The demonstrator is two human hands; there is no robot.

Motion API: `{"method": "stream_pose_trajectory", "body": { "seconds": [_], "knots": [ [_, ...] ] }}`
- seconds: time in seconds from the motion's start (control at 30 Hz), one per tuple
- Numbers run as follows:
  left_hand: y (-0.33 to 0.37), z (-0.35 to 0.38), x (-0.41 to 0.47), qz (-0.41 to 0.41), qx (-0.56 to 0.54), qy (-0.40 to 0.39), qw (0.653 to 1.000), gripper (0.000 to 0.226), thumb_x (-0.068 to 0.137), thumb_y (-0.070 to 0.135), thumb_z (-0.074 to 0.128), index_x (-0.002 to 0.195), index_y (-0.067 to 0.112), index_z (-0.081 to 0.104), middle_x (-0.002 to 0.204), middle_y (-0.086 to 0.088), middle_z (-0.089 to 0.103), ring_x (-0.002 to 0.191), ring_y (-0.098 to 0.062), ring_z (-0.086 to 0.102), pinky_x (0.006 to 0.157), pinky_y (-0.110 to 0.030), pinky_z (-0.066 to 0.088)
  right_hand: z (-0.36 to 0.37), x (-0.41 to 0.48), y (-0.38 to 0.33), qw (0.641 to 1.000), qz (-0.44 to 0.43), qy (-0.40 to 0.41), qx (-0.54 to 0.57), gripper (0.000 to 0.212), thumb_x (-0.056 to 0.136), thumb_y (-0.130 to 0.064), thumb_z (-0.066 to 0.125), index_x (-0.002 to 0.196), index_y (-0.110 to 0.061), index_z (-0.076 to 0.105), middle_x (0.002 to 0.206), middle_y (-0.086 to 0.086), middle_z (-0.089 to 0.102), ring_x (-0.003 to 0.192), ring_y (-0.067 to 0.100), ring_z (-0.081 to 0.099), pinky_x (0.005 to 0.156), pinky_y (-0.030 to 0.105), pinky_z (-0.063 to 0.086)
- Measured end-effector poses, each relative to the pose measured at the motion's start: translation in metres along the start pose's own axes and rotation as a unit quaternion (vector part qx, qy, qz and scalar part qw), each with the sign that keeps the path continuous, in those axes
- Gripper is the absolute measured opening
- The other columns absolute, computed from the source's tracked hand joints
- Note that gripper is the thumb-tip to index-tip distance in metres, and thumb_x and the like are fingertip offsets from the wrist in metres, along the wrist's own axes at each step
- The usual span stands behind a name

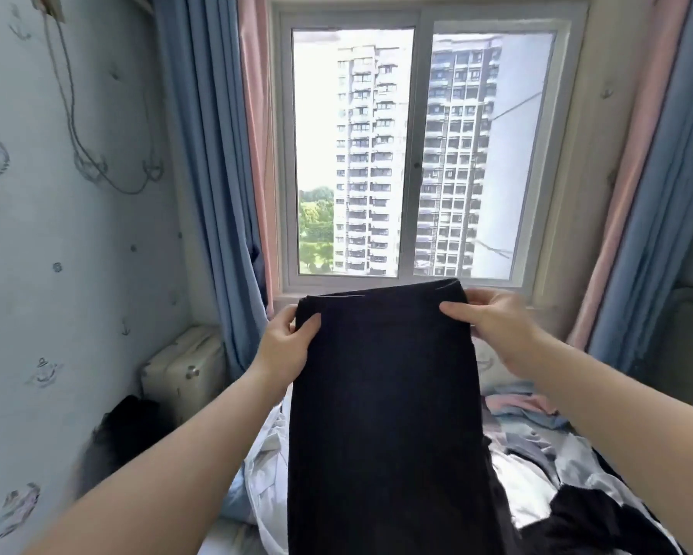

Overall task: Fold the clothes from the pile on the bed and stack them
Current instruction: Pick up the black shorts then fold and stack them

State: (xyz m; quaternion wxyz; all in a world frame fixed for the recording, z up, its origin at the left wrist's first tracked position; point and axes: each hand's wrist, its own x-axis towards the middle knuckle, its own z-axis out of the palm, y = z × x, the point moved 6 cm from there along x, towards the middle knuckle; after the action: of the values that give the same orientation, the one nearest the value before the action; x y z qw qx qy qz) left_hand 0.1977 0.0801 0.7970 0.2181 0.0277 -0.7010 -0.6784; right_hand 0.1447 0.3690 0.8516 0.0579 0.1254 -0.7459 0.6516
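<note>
Above the bed [537,470], in front of the window [420,154]: black garment [384,414] held up, hanging straight down. Left hand [286,346] pinches its upper left corner, thumb on the front face. Right hand [492,318] pinches the upper right corner likewise. Clothes pile [569,502] lies on the bed below, right of the garment.

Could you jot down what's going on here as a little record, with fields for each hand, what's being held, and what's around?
held item: dark garment, hanging in the air in front of the person
left hand: pinches its top left corner
right hand: pinches its top right corner
below: loose clothes on the bed, white and black among them
background: window between blue and pink curtains
stage: garment held up, not yet stacked
</note>
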Motion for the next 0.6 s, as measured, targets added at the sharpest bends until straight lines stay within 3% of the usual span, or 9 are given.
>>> {"method": "stream_pose_trajectory", "body": {
  "seconds": [0.1, 0.17, 0.27, 0.37, 0.47, 0.53, 0.57, 0.6],
  "knots": [
    [-0.12, -0.009, 0.07, -0.053, 0.034, 0.0, 0.998, 0.008, 0.099, 0.017, 0.064, 0.105, 0.014, 0.068, 0.104, -0.014, 0.074, 0.092, -0.023, 0.07, 0.093, -0.047, 0.057, 0.047, 0.067, 0.114, 0.998, 0.058, 0.005, -0.029, 0.009, 0.084, -0.007, 0.078, 0.093, -0.008, 0.074, 0.081, 0.001, 0.075, 0.061, 0.007, 0.068, 0.05, 0.015, 0.049],
    [-0.214, -0.014, 0.105, -0.095, 0.057, -0.002, 0.994, 0.005, 0.099, 0.015, 0.064, 0.101, 0.013, 0.068, 0.101, -0.012, 0.074, 0.091, -0.022, 0.068, 0.093, -0.046, 0.055, 0.076, 0.102, 0.205, 0.994, 0.095, 0.012, -0.049, 0.007, 0.083, -0.009, 0.079, 0.085, -0.013, 0.075, 0.077, -0.002, 0.075, 0.065, 0.01, 0.069, 0.058, 0.019, 0.05],
    [-0.351, -0.024, 0.14, -0.136, 0.126, 0.016, 0.983, 0.007, 0.097, 0.021, 0.067, 0.09, 0.023, 0.067, 0.088, 0.005, 0.073, 0.083, -0.014, 0.067, 0.079, -0.027, 0.054, 0.119, 0.137, 0.349, 0.985, 0.151, 0.021, -0.08, 0.008, 0.084, -0.015, 0.081, 0.08, -0.018, 0.075, 0.078, -0.002, 0.075, 0.069, 0.013, 0.067, 0.067, 0.028, 0.051],
    [-0.471, -0.03, 0.163, -0.178, 0.139, 0.031, 0.974, 0.013, 0.095, 0.018, 0.068, 0.085, 0.011, 0.065, 0.079, -0.001, 0.067, 0.073, -0.018, 0.059, 0.072, -0.036, 0.049, 0.156, 0.158, 0.47, 0.975, 0.203, 0.039, -0.081, 0.007, 0.086, -0.022, 0.079, 0.083, -0.018, 0.075, 0.084, 0.004, 0.076, 0.075, 0.019, 0.071, 0.072, 0.033, 0.056],
    [-0.558, -0.027, 0.186, -0.2, 0.133, 0.054, 0.969, 0.012, 0.098, 0.017, 0.062, 0.091, 0.006, 0.064, 0.082, -0.007, 0.065, 0.076, -0.024, 0.064, 0.073, -0.039, 0.051, 0.184, 0.186, 0.545, 0.97, 0.21, 0.064, -0.1, 0.007, 0.092, -0.026, 0.072, 0.092, -0.019, 0.073, 0.086, 0.002, 0.073, 0.063, 0.011, 0.063, 0.065, 0.028, 0.051],
    [-0.592, -0.022, 0.204, -0.186, 0.13, 0.072, 0.971, 0.008, 0.101, 0.024, 0.057, 0.102, 0.019, 0.064, 0.098, 0.002, 0.069, 0.095, -0.02, 0.068, 0.089, -0.039, 0.055, 0.2, 0.206, 0.576, 0.974, 0.196, 0.065, -0.097, 0.021, 0.097, -0.022, 0.065, 0.116, -0.016, 0.069, 0.105, 0.001, 0.073, 0.083, 0.011, 0.069, 0.082, 0.031, 0.056],
    [-0.605, -0.018, 0.21, -0.178, 0.136, 0.065, 0.973, 0.017, 0.102, 0.028, 0.055, 0.117, 0.023, 0.061, 0.113, 0.005, 0.066, 0.108, -0.017, 0.064, 0.098, -0.036, 0.051, 0.209, 0.212, 0.589, 0.977, 0.188, 0.048, -0.09, 0.037, 0.098, -0.021, 0.063, 0.135, -0.017, 0.059, 0.126, 0.002, 0.066, 0.108, 0.014, 0.066, 0.098, 0.034, 0.052],
    [-0.619, -0.013, 0.212, -0.175, 0.155, 0.044, 0.971, 0.034, 0.102, 0.034, 0.053, 0.135, 0.024, 0.052, 0.131, 0.004, 0.059, 0.123, -0.015, 0.055, 0.107, -0.03, 0.042, 0.218, 0.212, 0.6, 0.978, 0.186, 0.021, -0.087, 0.055, 0.099, -0.025, 0.062, 0.15, -0.022, 0.041, 0.149, 0.003, 0.049, 0.132, 0.016, 0.051, 0.111, 0.037, 0.042]
  ]
}}
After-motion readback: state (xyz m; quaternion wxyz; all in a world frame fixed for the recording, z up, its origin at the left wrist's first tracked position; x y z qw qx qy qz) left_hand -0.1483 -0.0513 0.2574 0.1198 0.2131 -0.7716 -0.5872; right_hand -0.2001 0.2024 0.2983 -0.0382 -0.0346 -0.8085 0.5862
